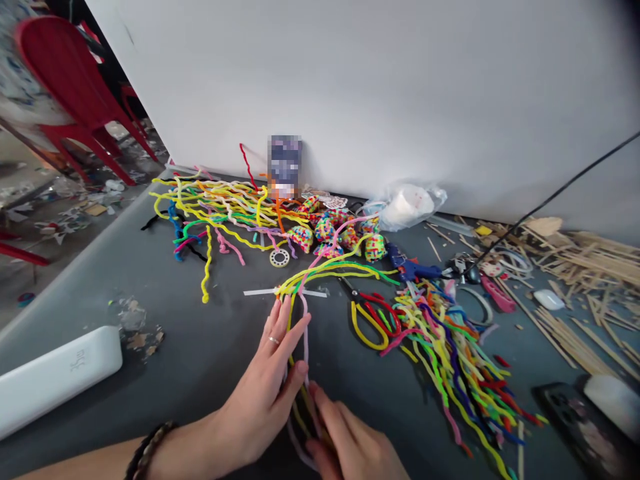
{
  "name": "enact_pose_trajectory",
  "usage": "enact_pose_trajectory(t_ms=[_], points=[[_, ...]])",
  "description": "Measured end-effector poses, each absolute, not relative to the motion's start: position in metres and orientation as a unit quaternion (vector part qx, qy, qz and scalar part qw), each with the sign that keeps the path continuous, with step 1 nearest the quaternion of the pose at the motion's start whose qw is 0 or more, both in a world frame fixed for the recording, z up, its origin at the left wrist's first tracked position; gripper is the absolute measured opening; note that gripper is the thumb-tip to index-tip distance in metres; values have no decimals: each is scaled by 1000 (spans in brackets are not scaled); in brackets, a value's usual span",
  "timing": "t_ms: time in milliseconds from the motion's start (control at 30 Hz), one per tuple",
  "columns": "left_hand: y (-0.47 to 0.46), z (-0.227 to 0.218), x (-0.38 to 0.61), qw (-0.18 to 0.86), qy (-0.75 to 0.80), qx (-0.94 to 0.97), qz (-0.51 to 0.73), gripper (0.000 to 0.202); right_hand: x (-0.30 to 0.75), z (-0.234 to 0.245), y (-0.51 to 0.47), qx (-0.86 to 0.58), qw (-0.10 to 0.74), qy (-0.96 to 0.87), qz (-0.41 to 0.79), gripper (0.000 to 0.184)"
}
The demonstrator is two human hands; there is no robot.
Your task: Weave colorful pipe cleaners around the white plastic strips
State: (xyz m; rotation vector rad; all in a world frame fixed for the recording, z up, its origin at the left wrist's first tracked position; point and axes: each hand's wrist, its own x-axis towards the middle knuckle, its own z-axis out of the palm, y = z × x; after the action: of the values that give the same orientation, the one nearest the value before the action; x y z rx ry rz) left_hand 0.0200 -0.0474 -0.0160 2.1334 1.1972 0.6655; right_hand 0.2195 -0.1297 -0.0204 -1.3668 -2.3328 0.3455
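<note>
A small bundle of yellow, green and pink pipe cleaners runs over a strip of white tape on the dark table and down between my hands. My left hand lies flat along the bundle, fingers stretched out, fingertips just below the tape. Below it, my right hand has its fingers closed round the lower pipe cleaner strands; their ends are partly hidden. To the right of the bundle lie scissors with red and yellow handles. Several colourful round bundles sit behind.
Loose pipe cleaners lie in piles at the back left and right. A blue glue gun, thin wooden sticks, a dark phone and a white case surround the work. A black cable crosses the right side.
</note>
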Motion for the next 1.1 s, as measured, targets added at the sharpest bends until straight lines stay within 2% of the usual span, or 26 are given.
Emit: enact_pose_trajectory(t_ms=[100,167,233,300,400,533,633,733,833,967,1100], points=[[-48,-24,28,255,427,839,221,68,218,-13,-124,-435,203,-872,96,34],[-50,-33,33,200,406,872,185,73,236,-1,-115,-460,194,-864,68,33],[-53,-41,36,143,406,889,157,78,269,9,-105,-542,186,-817,-57,35],[-56,-46,38,110,421,888,153,84,305,14,-95,-590,138,-778,-169,37],[-58,-43,42,135,434,873,177,95,343,9,-80,-615,83,-747,-239,36],[-59,-30,45,226,456,825,245,107,354,-5,-67,-590,55,-763,-259,29],[-63,-29,44,236,455,820,257,109,351,-6,-64,-573,39,-774,-267,27],[-68,-35,42,205,405,864,217,102,351,3,-59,-601,90,-751,-257,21],[-68,-39,39,190,359,894,188,89,357,17,-48,-647,190,-708,-212,20],[-61,-28,36,243,364,877,201,77,370,35,-32,-695,312,-629,-154,22],[-47,-10,31,304,359,849,241,63,378,47,-23,-720,314,-580,-216,20]])
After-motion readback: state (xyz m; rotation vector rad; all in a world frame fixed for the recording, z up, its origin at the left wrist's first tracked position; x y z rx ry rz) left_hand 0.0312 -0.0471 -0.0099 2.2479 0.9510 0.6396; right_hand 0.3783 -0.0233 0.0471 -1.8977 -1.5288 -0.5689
